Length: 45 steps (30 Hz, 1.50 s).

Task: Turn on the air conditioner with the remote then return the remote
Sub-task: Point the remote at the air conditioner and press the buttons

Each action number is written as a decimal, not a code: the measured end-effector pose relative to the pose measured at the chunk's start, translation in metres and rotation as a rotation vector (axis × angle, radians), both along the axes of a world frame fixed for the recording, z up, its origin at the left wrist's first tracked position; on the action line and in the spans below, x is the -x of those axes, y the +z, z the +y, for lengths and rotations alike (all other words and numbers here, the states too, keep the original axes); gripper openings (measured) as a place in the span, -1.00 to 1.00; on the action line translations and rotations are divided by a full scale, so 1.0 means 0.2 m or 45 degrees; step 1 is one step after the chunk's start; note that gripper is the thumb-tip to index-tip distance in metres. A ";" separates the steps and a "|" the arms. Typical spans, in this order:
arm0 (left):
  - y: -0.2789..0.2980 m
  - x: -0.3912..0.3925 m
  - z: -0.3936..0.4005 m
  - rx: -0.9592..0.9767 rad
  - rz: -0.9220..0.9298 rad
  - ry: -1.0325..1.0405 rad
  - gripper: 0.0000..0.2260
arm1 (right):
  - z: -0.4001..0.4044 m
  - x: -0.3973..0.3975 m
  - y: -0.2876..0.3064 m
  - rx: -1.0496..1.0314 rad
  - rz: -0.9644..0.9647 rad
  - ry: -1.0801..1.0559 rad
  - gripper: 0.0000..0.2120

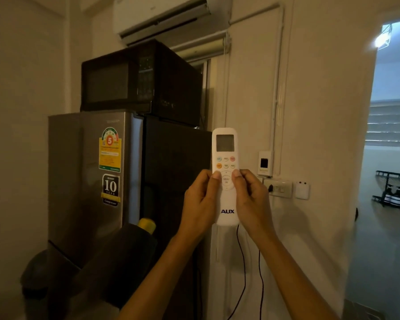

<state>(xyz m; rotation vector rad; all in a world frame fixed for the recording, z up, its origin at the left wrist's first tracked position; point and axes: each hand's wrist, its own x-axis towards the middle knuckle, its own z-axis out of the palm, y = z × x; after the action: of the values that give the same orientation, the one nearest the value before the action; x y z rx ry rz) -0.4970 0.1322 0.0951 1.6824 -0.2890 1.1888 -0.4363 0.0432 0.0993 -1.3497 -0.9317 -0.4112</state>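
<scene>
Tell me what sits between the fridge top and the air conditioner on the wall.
In the head view, a black microwave stands on the fridge, directly under the air conditioner. Only a small gap of bare wall separates the microwave from the unit.

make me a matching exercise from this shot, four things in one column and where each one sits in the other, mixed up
Things:
1. white AUX remote control
2. black microwave oven
3. white wall-mounted air conditioner
4. yellow and green energy label sticker

Places:
A. high on the wall, above the microwave
B. stuck on the door of the silver refrigerator
C. held upright between the left hand and right hand
D. standing on top of the refrigerator

Pairs: 1-C, 2-D, 3-A, 4-B
</scene>
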 end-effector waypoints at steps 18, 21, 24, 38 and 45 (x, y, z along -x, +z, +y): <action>0.37 0.09 0.19 -0.060 -0.112 0.101 -0.87 | 0.23 0.03 0.37 -0.129 -0.112 0.161 -0.87; 0.42 0.11 0.22 -0.074 -0.129 0.126 -0.88 | 0.27 0.04 0.42 -0.135 -0.118 0.188 -0.86; 0.46 0.13 0.24 -0.062 -0.142 0.133 -0.87 | 0.30 0.06 0.46 -0.125 -0.116 0.171 -0.85; 0.46 0.15 0.32 -0.006 -0.162 0.112 -0.87 | 0.38 0.10 0.49 -0.148 -0.095 0.249 -0.87; 0.50 0.16 0.31 -0.020 -0.170 0.113 -0.87 | 0.37 0.10 0.53 -0.178 -0.112 0.226 -0.89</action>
<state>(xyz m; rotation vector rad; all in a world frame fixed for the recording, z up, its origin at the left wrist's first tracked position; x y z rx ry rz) -0.5291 0.1944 0.1957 1.6466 -0.3091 1.3706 -0.4562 0.1181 0.2050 -1.1196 -1.0666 -0.3942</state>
